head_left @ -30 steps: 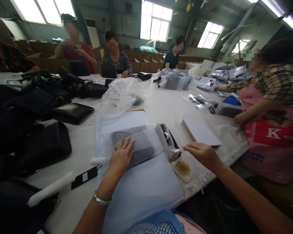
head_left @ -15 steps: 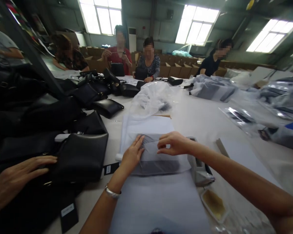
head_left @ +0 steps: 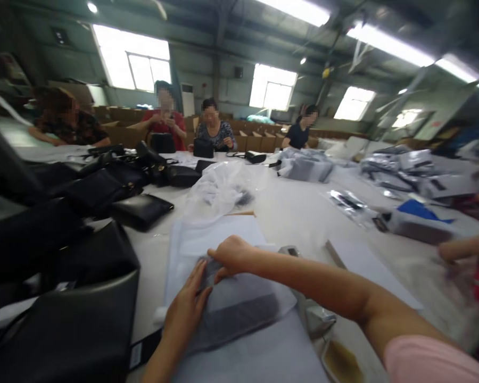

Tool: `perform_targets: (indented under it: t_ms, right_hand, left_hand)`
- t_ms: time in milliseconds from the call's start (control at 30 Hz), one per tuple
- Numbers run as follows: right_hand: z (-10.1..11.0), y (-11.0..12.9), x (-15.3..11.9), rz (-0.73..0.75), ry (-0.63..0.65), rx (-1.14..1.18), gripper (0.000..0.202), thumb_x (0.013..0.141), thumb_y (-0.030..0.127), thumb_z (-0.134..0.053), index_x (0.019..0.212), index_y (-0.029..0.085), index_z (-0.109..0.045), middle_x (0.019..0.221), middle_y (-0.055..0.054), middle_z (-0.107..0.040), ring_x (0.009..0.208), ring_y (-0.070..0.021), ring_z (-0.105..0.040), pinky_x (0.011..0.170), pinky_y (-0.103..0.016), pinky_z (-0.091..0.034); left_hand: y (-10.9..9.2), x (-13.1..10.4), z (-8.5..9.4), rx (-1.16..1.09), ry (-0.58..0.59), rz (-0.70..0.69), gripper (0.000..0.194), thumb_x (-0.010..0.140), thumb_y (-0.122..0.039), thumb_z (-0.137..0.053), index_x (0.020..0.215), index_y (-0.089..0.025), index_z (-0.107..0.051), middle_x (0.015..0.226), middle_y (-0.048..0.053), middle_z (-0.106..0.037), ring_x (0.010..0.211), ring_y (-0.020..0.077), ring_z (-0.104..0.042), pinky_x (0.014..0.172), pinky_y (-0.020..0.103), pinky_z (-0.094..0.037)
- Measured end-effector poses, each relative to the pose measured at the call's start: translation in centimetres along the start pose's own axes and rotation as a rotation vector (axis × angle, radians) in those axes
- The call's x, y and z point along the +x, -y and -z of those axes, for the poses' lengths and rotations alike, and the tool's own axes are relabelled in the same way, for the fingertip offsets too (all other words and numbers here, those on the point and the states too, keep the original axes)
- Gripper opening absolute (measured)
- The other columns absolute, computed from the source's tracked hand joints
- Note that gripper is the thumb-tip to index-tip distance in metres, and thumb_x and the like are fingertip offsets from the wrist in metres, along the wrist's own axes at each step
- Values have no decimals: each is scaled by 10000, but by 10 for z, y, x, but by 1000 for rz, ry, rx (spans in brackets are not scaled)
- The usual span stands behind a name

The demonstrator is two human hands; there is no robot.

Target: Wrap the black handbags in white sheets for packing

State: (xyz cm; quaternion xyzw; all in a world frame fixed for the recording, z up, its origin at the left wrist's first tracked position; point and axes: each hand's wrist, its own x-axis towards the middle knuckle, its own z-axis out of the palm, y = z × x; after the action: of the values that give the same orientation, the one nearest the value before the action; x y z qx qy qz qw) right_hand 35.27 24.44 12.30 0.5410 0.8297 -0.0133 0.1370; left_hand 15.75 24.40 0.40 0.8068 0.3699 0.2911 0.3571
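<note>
A dark, box-shaped item inside a translucent plastic bag [head_left: 247,308] lies before me on white sheets [head_left: 259,364]. My left hand [head_left: 186,303] rests on the left part of this bag, fingers stretched out and thumb apart. Close beside its fingertips, my right hand [head_left: 232,258] reaches across with bent fingers closed on the plastic at the bag's upper left. The fold between the fingers is partly hidden. Black handbags [head_left: 72,324] are heaped to the left, one with a black tag [head_left: 138,354] near my left wrist.
Right of the sheets are a grey object [head_left: 318,319] and a dish with a yellow-brown pad [head_left: 341,364]. Crumpled clear plastic [head_left: 223,183] lies ahead. Several people work across the table; another person's arm [head_left: 467,246] enters from the right.
My right hand has moved left to my left hand and onto the plastic. The view has shifted right and tilted upward. The other person's hand at the left has gone from view.
</note>
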Motion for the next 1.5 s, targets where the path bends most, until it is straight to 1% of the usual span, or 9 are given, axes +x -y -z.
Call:
perform_targets:
  t_ms: [200,367,600,700,867,1000,1167,1300,1500]
  right_hand:
    - [-24,-27,-11,-289,-154,273,710,708,720,-694,1170,192,-586,1039,-103,-715,923,-320,-685,745,-393,-532]
    - [-30,-25,-52,-462,-358,358,367,921,391,-613,1221,180,-601,1137,-103,-690,1003,-272,-666,846,-388,-514]
    - [-76,51,-132,-138,-526,383,754,827,539,-689,1460,243,-406,1503,-100,-439,1398,-287,-364,1166,-444,-265]
    - [-95,67,-146,-152,-486,350,897,825,417,-716,1549,261,-209,1600,-106,-234,1483,-287,-148,1205,-472,-164]
    - [-112,62,-139,-198,-477,328,938,832,403,-705,1563,305,-124,1621,-84,-166,1487,-283,-120,1209,-462,-172]
    - [-104,56,-127,-171,-407,318,910,812,467,-718,1546,233,-233,1596,-166,-220,1457,-367,-201,1165,-535,-243]
    - [-49,18,-110,-109,-336,398,907,754,397,-774,1501,111,-346,1475,-229,-429,1358,-377,-401,1101,-477,-362]
    - [-11,-45,-92,-188,-502,449,590,892,389,-644,1419,174,-491,1294,-137,-628,1189,-289,-579,1050,-425,-413]
    - [-37,-126,-71,-336,-683,727,794,766,491,-742,1454,228,-445,1445,-108,-506,1345,-322,-434,1129,-480,-330]
  left_hand:
    - [27,12,-11,6,-4,-81,545,920,-455,-481,1440,-290,-462,1536,6,-410,1372,253,-436,965,367,-560]
    - [25,11,-7,48,2,-88,557,919,-482,-448,1416,-237,-499,1528,34,-421,1370,264,-440,982,386,-548]
    - [4,14,-10,340,-106,-318,490,920,-408,-365,1338,-277,-584,1519,30,-435,1368,285,-446,1106,488,-420]
    - [-4,16,-21,492,3,-460,476,896,-348,-356,1267,-293,-649,1480,33,-481,1405,318,-380,1133,616,-294]
    - [-2,31,-31,535,226,-342,533,895,-444,-370,1346,-260,-586,1507,51,-433,1415,332,-357,1063,646,-369]
    - [-14,35,-6,317,144,-220,598,929,-545,-338,1395,-222,-529,1514,83,-433,1403,294,-393,1119,571,-349]
    - [-45,26,46,148,-173,-103,570,969,-559,-349,1414,-234,-494,1522,64,-434,1423,231,-369,1193,444,-272]
    - [-49,33,63,22,-275,52,588,995,-560,-298,1468,-230,-412,1534,69,-417,1430,231,-354,1196,422,-260]
    - [-41,75,44,-254,-183,266,723,938,-673,-345,1529,-261,-290,1582,65,-325,1467,251,-263,1206,419,-197]
